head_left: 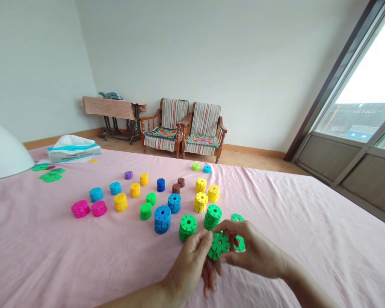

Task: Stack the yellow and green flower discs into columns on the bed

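Between my two hands are green notched plastic discs (220, 243), at least two of them overlapping. My left hand (191, 261) pinches their left edge under the thumb. From the right, my right hand (252, 248) grips the edge with thumb and fingers. Just beyond stand two green disc stacks, one (188, 226) behind my left hand and one (213, 216) behind my right fingers. A loose green disc (237, 217) lies past my right hand, and another green disc (240, 244) shows partly behind its fingers.
Blue stacks (162, 219), yellow stacks (200, 202) and pink stacks (80, 208) stand on the pink cloth (115, 265), among smaller stacks. Loose discs (52, 174) lie at left near a tissue pack (73, 149) and a white dome-shaped object (6, 149). Two chairs (203, 128) stand beyond.
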The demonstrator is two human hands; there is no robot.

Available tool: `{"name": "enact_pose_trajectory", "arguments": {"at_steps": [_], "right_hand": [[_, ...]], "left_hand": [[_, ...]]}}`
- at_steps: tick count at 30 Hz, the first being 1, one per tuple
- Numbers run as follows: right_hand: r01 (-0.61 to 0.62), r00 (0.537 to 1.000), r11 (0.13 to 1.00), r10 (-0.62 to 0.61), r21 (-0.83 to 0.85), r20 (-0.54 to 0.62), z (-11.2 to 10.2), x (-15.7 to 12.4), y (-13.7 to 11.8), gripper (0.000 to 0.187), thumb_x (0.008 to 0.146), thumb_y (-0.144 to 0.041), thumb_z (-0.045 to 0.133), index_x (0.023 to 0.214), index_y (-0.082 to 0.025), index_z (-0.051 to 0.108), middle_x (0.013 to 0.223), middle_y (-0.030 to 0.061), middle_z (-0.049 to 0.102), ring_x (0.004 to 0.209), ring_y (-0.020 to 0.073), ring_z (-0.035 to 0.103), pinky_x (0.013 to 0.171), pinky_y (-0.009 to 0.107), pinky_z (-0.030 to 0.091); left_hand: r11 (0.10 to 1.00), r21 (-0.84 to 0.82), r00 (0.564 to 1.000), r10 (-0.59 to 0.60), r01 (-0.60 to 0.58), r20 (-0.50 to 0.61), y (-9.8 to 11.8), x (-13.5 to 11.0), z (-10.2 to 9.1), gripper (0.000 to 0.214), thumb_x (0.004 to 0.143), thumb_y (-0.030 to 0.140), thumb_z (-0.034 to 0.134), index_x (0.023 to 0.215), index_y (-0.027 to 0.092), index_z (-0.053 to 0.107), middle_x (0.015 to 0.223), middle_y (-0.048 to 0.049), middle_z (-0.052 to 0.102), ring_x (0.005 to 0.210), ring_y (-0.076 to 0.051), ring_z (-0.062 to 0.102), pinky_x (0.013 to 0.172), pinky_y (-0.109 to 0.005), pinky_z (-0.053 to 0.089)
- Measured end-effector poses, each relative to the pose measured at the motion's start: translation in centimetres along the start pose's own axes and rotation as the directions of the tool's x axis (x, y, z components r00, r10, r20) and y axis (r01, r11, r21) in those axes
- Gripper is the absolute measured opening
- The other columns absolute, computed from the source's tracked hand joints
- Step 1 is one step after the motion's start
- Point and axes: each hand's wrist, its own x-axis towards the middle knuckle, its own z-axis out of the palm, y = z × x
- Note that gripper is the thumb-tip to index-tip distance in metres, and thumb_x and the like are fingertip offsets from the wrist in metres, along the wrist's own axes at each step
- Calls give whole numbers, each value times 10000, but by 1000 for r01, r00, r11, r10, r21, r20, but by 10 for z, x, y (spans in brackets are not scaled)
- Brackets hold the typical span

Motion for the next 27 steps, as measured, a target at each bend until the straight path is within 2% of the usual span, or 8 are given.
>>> {"name": "enact_pose_trajectory", "arguments": {"at_steps": [6, 11, 15, 18, 20, 23, 27], "right_hand": [[42, 999, 997, -42, 68, -7, 2, 2, 1, 317, 862, -371, 622, 1137, -213, 610, 873, 21, 647, 750, 149, 540, 696, 286, 462], [47, 984, 996, -33, 76, -173, -3, 3, 4, 289, 864, -403, 616, 1052, -183, 616, 851, 30, 638, 730, 149, 534, 664, 287, 458], [49, 940, 986, 8, 157, -340, -3, 10, 6, 350, 853, -431, 619, 1091, -177, 580, 830, 29, 623, 762, 170, 565, 663, 301, 472], [48, 884, 990, 21, 135, -468, 2, 21, 4, 378, 836, -434, 635, 1119, -192, 572, 822, 23, 620, 742, 175, 571, 658, 317, 476], [61, 854, 997, -27, 48, -520, 8, 30, 0, 362, 820, -416, 652, 1108, -205, 592, 869, 32, 633, 755, 178, 571, 687, 338, 475], [102, 865, 990, -135, -93, -484, 19, 43, -8, 316, 796, -380, 682, 1069, -230, 627, 1013, 52, 623, 906, 210, 584, 816, 391, 468], [94, 923, 968, -173, -235, -345, 32, 57, -18, 339, 735, -328, 748, 1060, -285, 659, 1162, 53, 576, 1125, 267, 523, 981, 489, 376]], "left_hand": [[1000, -22, 1000, 4, -5, -16, 0, 0, -1, 554, 816, 682, 486, 977, 152, 485, 547, 23, 582, 343, -97, 516, 289, -147, 354], [998, 68, 1000, -1, 3, -30, 1, -2, 2, 576, 758, 734, 514, 912, 182, 456, 545, 23, 586, 318, -77, 461, 275, -136, 309], [946, 309, 994, 87, -101, 61, 1, -12, 7, 494, 832, 691, 449, 775, 201, 430, 500, 55, 491, 294, -46, 359, 271, -132, 209], [881, 436, 977, 112, -183, 183, 0, -17, 10, 414, 886, 565, 452, 698, 198, 419, 511, 50, 443, 360, -62, 413, 329, -143, 276], [860, 475, 975, 106, -190, 197, -1, -17, 11, 354, 894, 472, 456, 674, 200, 402, 521, 49, 427, 394, -76, 445, 362, -155, 318], [836, 524, 980, 73, -160, 183, 0, -16, 10, 266, 890, 351, 418, 671, 205, 386, 523, 52, 419, 392, -84, 446, 360, -168, 309], [692, 658, 953, 164, -295, 255, 4, -16, 6, 210, 769, 126, 485, 601, 191, 376, 481, 75, 356, 422, -59, 347, 408, -178, 233]]}}
